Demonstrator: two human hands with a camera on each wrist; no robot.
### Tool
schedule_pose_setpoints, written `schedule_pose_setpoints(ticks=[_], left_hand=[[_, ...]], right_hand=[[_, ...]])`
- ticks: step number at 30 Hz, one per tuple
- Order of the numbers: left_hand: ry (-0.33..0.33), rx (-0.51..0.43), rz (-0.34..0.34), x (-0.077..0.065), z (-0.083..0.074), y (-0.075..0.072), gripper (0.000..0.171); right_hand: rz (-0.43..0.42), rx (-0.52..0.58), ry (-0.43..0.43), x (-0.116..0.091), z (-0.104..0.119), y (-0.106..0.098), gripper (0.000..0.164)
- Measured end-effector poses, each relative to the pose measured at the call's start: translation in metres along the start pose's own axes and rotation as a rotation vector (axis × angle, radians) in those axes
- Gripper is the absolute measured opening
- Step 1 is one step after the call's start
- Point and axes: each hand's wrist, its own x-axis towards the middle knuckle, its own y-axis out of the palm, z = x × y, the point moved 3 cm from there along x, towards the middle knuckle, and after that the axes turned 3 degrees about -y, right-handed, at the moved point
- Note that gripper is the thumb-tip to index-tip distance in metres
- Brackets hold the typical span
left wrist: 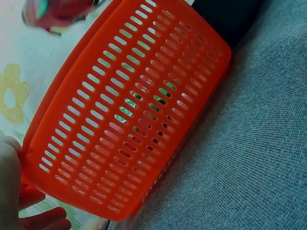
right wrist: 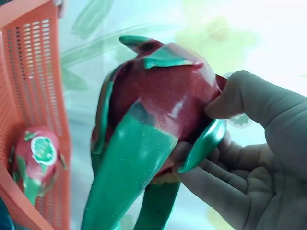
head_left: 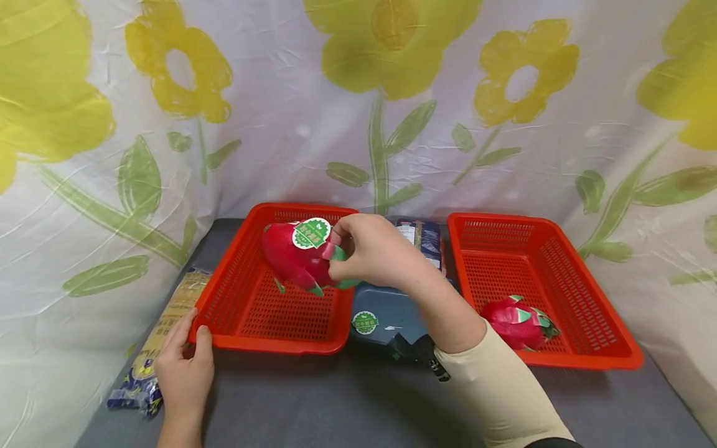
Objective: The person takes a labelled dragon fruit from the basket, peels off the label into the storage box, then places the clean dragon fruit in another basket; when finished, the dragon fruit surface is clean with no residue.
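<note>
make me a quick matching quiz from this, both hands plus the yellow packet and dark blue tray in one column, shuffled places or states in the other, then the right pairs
1. left hand
2. right hand
3. yellow packet
4. dark blue tray

A. between the left basket and the right basket
B. pinching a dragon fruit
C. holding the left basket at a near corner
D. lying outside the left basket, on its left

Right pairs: 1-C, 2-B, 3-D, 4-A

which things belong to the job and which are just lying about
Likely job:
green-tipped red dragon fruit in the right hand
red plastic basket beneath it
second red plastic basket, holding another red dragon fruit

Likely clutter:
yellow plastic packet
dark blue box
navy labelled packet
</note>
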Motion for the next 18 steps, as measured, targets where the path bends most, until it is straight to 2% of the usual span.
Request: schedule_pose_setpoints(ticks=[10, 14, 18], left_hand=[[-0.003, 0.011, -0.006, -0.001, 0.0, 0.001, 0.037], [0.001, 0.02, -0.006, -0.001, -0.001, 0.001, 0.038], [-0.005, 0.025, -0.005, -0.001, -0.001, 0.001, 0.038]], right_hand=[[-0.023, 0.003, 0.018, -0.077, 0.003, -0.029, 0.029], [-0.018, 0.007, 0.025, -0.109, -0.002, -0.029, 0.025], [0.012, 0.038, 0.041, -0.139, -0.013, -0.019, 0.027]])
